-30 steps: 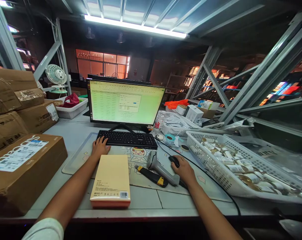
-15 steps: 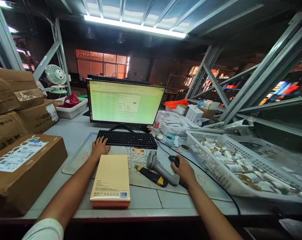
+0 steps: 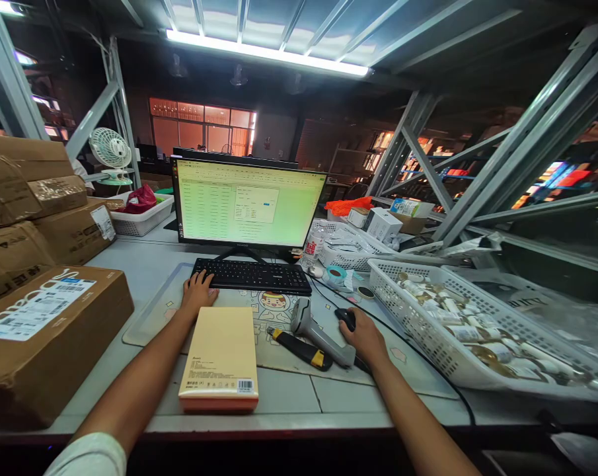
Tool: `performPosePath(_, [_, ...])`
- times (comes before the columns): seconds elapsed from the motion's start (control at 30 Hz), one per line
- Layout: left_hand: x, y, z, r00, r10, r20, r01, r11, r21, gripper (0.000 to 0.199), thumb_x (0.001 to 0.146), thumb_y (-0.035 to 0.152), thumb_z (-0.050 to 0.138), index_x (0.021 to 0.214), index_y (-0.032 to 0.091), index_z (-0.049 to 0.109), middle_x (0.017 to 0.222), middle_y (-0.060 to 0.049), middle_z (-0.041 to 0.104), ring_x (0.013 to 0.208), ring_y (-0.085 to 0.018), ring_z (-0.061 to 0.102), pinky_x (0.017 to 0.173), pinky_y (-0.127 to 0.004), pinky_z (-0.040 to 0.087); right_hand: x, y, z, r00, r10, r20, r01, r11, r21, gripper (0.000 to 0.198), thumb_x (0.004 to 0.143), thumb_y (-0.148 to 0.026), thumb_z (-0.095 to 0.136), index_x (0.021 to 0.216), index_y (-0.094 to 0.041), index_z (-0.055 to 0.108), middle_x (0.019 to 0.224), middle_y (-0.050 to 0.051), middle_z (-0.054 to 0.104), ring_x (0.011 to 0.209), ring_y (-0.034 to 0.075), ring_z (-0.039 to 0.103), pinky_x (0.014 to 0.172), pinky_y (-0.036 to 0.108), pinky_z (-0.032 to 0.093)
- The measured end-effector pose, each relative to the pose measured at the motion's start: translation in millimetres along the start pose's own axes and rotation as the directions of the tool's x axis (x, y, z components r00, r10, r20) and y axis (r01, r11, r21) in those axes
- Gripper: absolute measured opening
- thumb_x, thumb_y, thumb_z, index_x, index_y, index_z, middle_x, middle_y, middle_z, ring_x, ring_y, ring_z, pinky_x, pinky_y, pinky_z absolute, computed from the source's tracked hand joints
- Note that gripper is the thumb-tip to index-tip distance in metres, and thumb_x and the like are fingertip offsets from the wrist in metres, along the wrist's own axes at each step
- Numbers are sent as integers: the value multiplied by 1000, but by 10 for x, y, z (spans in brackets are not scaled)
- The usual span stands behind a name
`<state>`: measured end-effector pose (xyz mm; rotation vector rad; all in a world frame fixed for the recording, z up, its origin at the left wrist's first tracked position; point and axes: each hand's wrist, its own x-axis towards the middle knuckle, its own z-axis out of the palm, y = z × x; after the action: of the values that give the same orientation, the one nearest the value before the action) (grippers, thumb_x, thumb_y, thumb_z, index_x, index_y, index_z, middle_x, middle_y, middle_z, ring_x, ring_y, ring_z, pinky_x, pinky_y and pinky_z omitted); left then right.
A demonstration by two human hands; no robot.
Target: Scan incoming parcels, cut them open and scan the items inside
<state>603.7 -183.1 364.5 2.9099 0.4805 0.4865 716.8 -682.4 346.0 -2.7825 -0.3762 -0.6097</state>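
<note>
My left hand (image 3: pixel 198 293) rests with its fingers spread on the left end of a black keyboard (image 3: pixel 254 274). A black computer mouse (image 3: pixel 347 318) is under my right hand (image 3: pixel 368 336), whose fingers curve round it. Between my arms lies a pale yellow box (image 3: pixel 220 357) with small print and a barcode. A grey barcode scanner (image 3: pixel 321 336) lies on the desk mat (image 3: pixel 154 317) beside the mouse, and touching or close to it is a black-and-yellow utility knife (image 3: pixel 301 348). Behind the keyboard stands a lit monitor (image 3: pixel 209 205) showing a spreadsheet and a small dialog window.
Cardboard boxes (image 3: pixel 95 330) are stacked at the left. On the right a white basket (image 3: pixel 412 330) holds many small bottles. Tape rolls (image 3: pixel 336 274), a plastic bottle (image 3: pixel 312 248) and another white basket (image 3: pixel 338 254) stand behind. A cable (image 3: pixel 427 370) runs over the desk edge.
</note>
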Motion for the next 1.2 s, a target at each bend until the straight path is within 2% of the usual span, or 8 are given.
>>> performPosePath(0.2, [0, 2, -7, 1000, 2, 1, -2, 1000, -1, 62, 99, 46, 49, 156, 23, 47, 167, -10, 35, 153, -35, 30, 122, -54, 27, -4, 1, 10, 1000, -11, -18, 12, 1000, 8, 40, 93, -41, 48, 124, -17, 58, 124, 14, 67, 112, 30, 64, 95, 41, 51])
performPosePath(0.47, [0, 5, -21, 1000, 2, 11, -2, 1000, 1, 63, 99, 47, 47, 156, 23, 47, 168, -11, 34, 153, -35, 30, 122, -54, 27, -3, 23, 17, 997, -62, -42, 63, 998, 19, 44, 94, -39, 47, 130, -20, 60, 137, 13, 63, 118, 29, 62, 101, 42, 49])
performPosePath(0.67, [-10, 9, -19, 1000, 4, 0, -4, 1000, 2, 62, 98, 47, 47, 156, 23, 47, 168, -10, 35, 153, -35, 31, 122, -54, 28, -3, 1, -11, 1000, -3, -7, 3, 1000, 11, 43, 92, -42, 48, 126, -17, 58, 127, 14, 67, 114, 30, 64, 98, 41, 50])
performPosePath(0.9, [-2, 15, -23, 1000, -5, 14, 5, 1000, 12, 62, 98, 47, 47, 156, 24, 47, 168, -9, 34, 153, -34, 30, 122, -53, 27, -3, -17, -20, 1000, 16, 8, -16, 1000, 0, 44, 93, -42, 47, 126, -16, 58, 126, 15, 67, 115, 30, 63, 98, 41, 50])
performPosePath(1.03, [1, 15, -28, 1000, -5, 11, 5, 1000, 12, 62, 98, 47, 47, 156, 23, 47, 168, -10, 34, 153, -34, 31, 122, -54, 27, -7, -2, -2, 998, -57, -39, 58, 998, 21, 46, 93, -39, 46, 134, -19, 57, 137, 14, 63, 120, 29, 62, 103, 42, 48])
performPosePath(1.2, [-4, 2, -3, 1000, 7, -11, -7, 1000, 4, 62, 97, 46, 48, 155, 23, 48, 167, -11, 36, 152, -35, 32, 121, -54, 28, 1, -6, -19, 1000, -10, -4, 10, 1000, 18, 41, 92, -41, 48, 124, -16, 59, 123, 15, 68, 112, 31, 64, 97, 43, 51])
